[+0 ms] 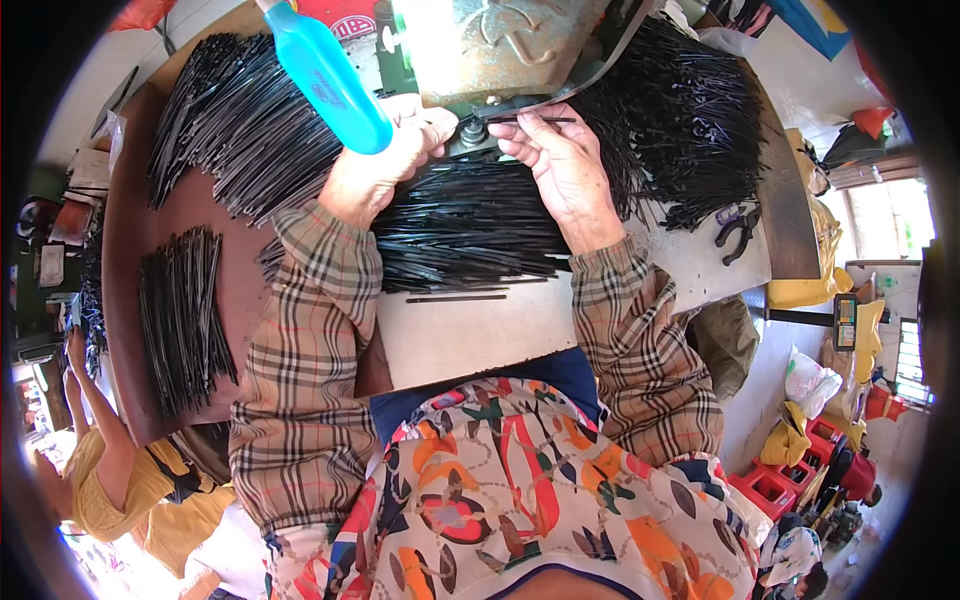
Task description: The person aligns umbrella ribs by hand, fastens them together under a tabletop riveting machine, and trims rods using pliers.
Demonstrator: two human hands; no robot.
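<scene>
Under a worn metal machine head (500,50), both my hands are raised on either side of a small metal post (473,132). My right hand (568,175) pinches a thin black rod (545,120), which lies crosswise at the machine. On the post's other side, my left hand (395,155) has its fingertips pressed together; what they hold is too small to make out. A bright blue paddle-shaped piece (330,80) hangs over that hand and covers part of it. Just below my hands, a heap of black rods (465,225) lies on a pale board (470,345).
More black rods lie in a large pile (250,120) at left, a smaller bundle (185,320) nearer me, and a big pile (690,120) at right. Black-handled pliers (738,235) rest at the right. Another person (120,470) is at far left; red crates (790,475) stand lower right.
</scene>
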